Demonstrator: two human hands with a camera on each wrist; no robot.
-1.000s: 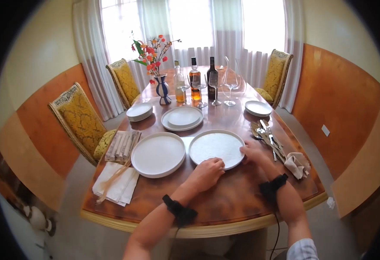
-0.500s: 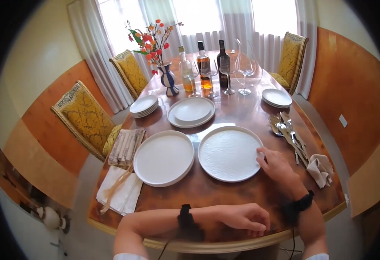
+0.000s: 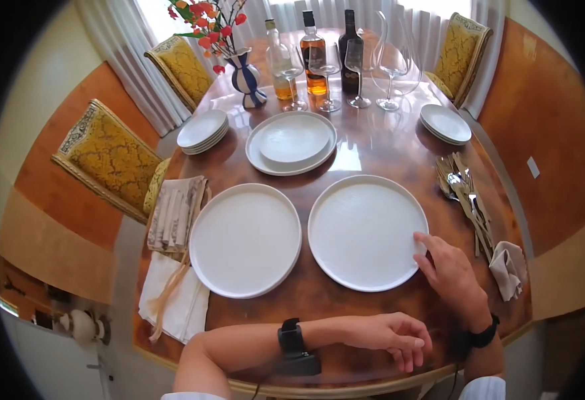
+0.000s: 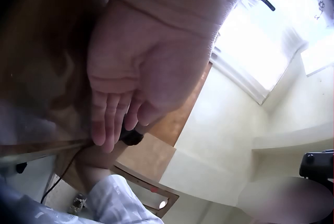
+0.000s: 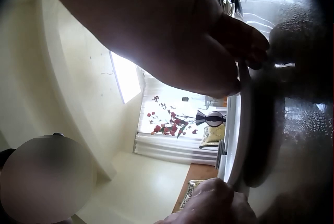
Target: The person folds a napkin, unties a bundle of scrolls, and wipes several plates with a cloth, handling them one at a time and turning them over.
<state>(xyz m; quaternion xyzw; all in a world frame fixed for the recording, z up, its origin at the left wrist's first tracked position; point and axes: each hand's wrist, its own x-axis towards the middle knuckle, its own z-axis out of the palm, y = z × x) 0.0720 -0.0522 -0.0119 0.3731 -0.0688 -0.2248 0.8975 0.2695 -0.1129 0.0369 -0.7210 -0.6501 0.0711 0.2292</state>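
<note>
Two large white plates lie side by side near the front of the table in the head view, the left plate [image 3: 246, 240] and the right plate [image 3: 366, 233]. My right hand [image 3: 449, 273] touches the right plate's rim with relaxed fingertips. From the right wrist view, the right hand [image 5: 172, 41] is at the plate's raised edge [image 5: 241, 135]. My left hand [image 3: 389, 337] hangs over the front of the table, below the right plate and apart from it. Its fingers are loosely bent and empty, and the left wrist view shows the bare palm [image 4: 151, 57].
Behind stand a smaller plate [image 3: 295, 138] on a larger one, bottles [image 3: 314, 60], stemmed glasses [image 3: 359, 67] and a vase [image 3: 246, 83]. Small plates are stacked at left [image 3: 202, 130] and right [image 3: 446, 123]. Napkins [image 3: 176, 293] lie left; cutlery [image 3: 469, 200] and a cloth [image 3: 506, 270] right.
My left hand has left the right plate's front rim and moved down toward the table's front edge. The right hand stays at the right rim. The head view has tilted down and closer.
</note>
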